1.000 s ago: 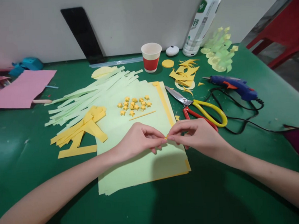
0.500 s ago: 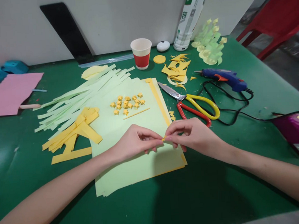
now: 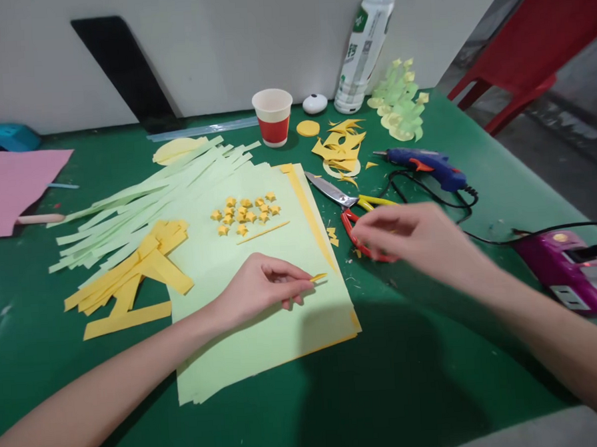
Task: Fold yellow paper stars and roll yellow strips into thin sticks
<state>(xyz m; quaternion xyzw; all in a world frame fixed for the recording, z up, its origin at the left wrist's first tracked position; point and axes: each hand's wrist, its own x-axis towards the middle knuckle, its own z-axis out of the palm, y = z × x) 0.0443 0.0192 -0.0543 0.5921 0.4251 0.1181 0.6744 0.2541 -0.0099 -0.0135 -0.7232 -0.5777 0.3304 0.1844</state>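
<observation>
My left hand (image 3: 259, 283) pinches a small folded yellow paper strip (image 3: 319, 277) between thumb and fingertips, its pointed end sticking out to the right. That hand is over a stack of pale green paper sheets (image 3: 245, 360). My right hand (image 3: 409, 234), blurred by motion, hovers over the handles of the scissors (image 3: 334, 189); its fingers are half bent and apart, with nothing visible in them. Whether it touches the handles I cannot tell. Several small yellow paper stars (image 3: 241, 216) lie on the green sheets, beside a thin yellow strip (image 3: 263, 232).
Left lie yellow strips (image 3: 128, 319), pale green strips (image 3: 113, 223) and pink paper (image 3: 21, 184). Behind stand a paper cup (image 3: 274, 128) and a bottle (image 3: 364, 53). At right are yellow scraps (image 3: 342, 148), a glue gun (image 3: 425, 163) with its cord, and a purple power strip (image 3: 556, 270).
My right hand has let go of the yellow strip and moved right, over the scissors' handles. My left hand keeps its hold. The view has shifted slightly.
</observation>
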